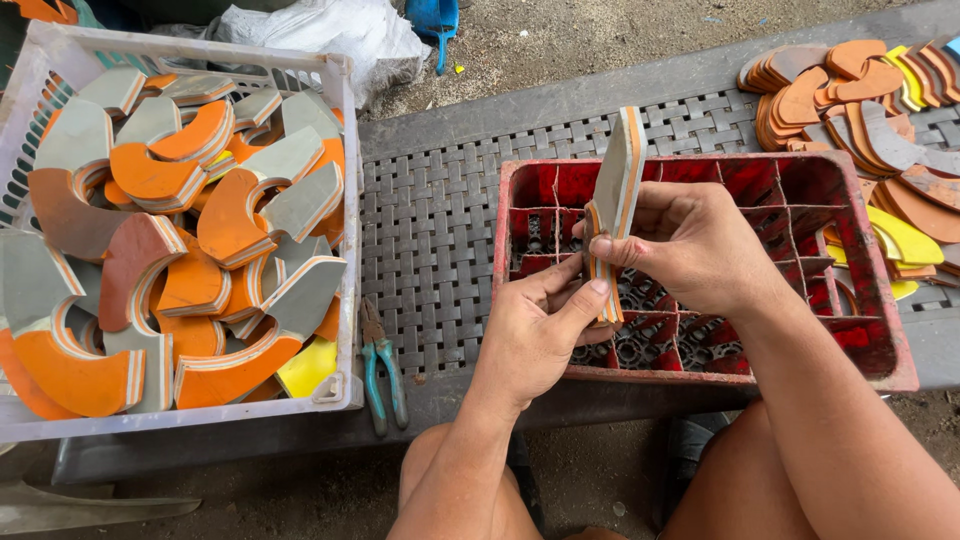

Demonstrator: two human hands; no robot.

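Gripping a curved layered foam piece with grey face and orange-white striped edge (618, 175), both hands meet over the red plastic divided crate (880, 330). Right hand (700, 250) is closed around its middle from the right, fingers wrapped behind, thumb in front. Left hand (535, 330) pinches the lower end from below, thumb pressed on the striped edge, fingers curled under. Piece stands nearly upright, long axis running from the low end at the left thumb up and away from the person, top tipped slightly right; thin edge faces the camera. Right hand sits higher on it, left hand nearer the bottom tip. Crate lies on the dark woven-pattern bench (440, 210), directly under the hands. Left of the crate, teal-handled pliers (383, 365) lie on the bench, handles toward the person. Further left, white plastic basket (345, 120) is heaped with similar orange and grey curved foam pieces. Far right, a loose pile of flat orange, brown and yellow cut shapes (860, 100) lies on the bench.
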